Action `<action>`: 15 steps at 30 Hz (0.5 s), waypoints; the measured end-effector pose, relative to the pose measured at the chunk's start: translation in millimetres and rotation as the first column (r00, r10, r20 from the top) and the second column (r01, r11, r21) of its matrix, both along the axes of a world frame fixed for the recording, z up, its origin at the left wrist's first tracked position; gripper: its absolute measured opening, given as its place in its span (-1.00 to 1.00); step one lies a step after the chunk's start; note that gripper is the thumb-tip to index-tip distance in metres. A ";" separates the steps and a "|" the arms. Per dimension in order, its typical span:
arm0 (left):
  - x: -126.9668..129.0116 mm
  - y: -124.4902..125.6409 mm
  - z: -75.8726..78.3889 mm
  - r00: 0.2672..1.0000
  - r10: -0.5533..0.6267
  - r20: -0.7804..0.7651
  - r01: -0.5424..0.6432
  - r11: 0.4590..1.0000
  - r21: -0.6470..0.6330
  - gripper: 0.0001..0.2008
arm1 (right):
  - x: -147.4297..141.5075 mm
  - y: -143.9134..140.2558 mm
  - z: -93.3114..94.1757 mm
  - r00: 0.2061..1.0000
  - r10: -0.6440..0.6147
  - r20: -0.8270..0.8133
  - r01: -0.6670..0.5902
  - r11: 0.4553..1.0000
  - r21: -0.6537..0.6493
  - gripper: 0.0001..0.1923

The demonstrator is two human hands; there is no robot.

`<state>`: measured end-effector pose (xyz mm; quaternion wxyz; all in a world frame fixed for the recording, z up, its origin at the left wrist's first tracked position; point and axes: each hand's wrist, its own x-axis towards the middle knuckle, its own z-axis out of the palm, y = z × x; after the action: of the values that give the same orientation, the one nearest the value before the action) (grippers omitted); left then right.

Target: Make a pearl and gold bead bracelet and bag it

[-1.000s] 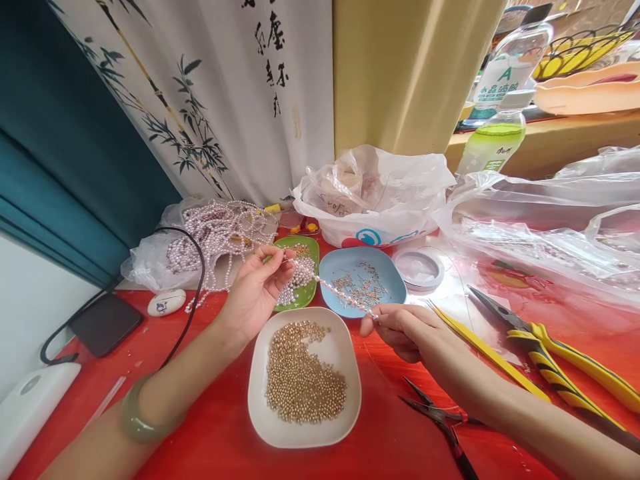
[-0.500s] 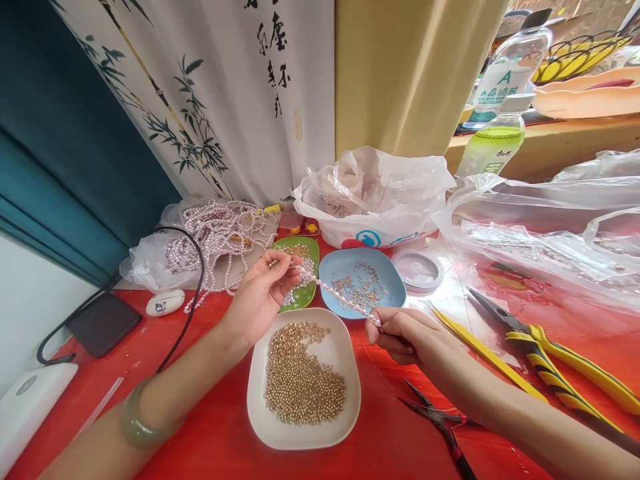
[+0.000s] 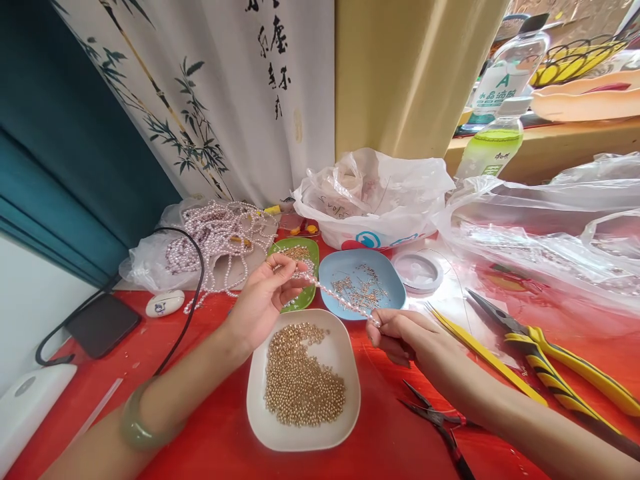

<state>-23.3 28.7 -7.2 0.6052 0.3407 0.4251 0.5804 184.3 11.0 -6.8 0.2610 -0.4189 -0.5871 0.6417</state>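
A string of pinkish pearl beads (image 3: pixel 340 300) stretches between my two hands, slanting down to the right over the blue plate (image 3: pixel 327 267). My left hand (image 3: pixel 273 283) pinches its upper end between thumb and forefinger, in front of the green plate (image 3: pixel 314 250) with gold and pearl beads. At the lower end, my right hand (image 3: pixel 403 333) grips the string with thumb and fingers together. The blue plate carries many small metal pins (image 3: pixel 367 293). Below the hands sits a white plate (image 3: pixel 253 400) of gold beads (image 3: pixel 305 380).
Right of my right hand lie yellow tweezers (image 3: pixel 485 353), large yellow-handled pliers (image 3: pixel 545 353) and small dark pliers (image 3: pixel 435 417). Behind are a spool (image 3: pixel 437 277), a white plastic bag (image 3: pixel 405 193) and bottles (image 3: pixel 493 147). Heaped pearl strands (image 3: pixel 215 233) and a black cable (image 3: pixel 200 287) are at left.
My left hand has shifted slightly right along the bead string, now covering more of the green plate. My right hand stays nearly in place.
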 end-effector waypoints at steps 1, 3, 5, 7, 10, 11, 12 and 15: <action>-0.1 0.2 0.2 1.000 0.000 -0.001 0.000 1.000 -0.004 -0.92 | 0.2 0.2 0.2 1.000 -0.001 0.003 0.001 1.000 -0.018 -0.79; 0.0 0.7 0.8 1.000 0.004 0.002 -0.004 1.000 -0.011 -0.92 | 0.1 0.2 1.7 0.999 -0.016 0.029 0.017 1.000 -0.026 -0.79; 0.4 0.7 1.5 1.000 0.008 0.007 -0.008 1.000 -0.023 -0.92 | -0.4 0.1 3.9 0.996 -0.041 0.073 0.041 0.999 -0.002 -0.77; 1.4 0.0 2.0 1.000 0.009 0.007 -0.008 0.999 -0.032 -0.92 | -1.3 0.3 5.4 0.994 -0.054 0.090 0.053 0.998 0.018 -0.76; 3.4 -1.8 1.7 1.000 -0.024 0.005 0.024 0.999 -0.028 -0.91 | -2.1 1.4 4.0 0.999 -0.024 0.028 0.023 0.999 0.032 -0.76; 4.0 -2.4 1.4 0.999 -0.041 0.005 0.041 0.999 -0.025 -0.91 | -2.1 1.8 2.5 1.000 -0.012 0.000 0.012 0.999 0.033 -0.77; 4.4 -2.9 1.1 0.998 -0.057 0.006 0.057 0.998 -0.022 -0.91 | -1.9 2.1 0.8 1.000 -0.006 -0.027 0.006 1.000 0.030 -0.78; 4.6 -3.8 0.8 0.997 -0.076 0.010 0.076 0.997 -0.014 -0.91 | -0.1 2.5 -4.5 0.997 -0.009 -0.071 0.008 1.000 -0.028 -0.82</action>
<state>-18.7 24.9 -6.4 0.6315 0.3496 0.4130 0.5554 184.2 13.5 -11.3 0.2786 -0.4019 -0.5667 0.6631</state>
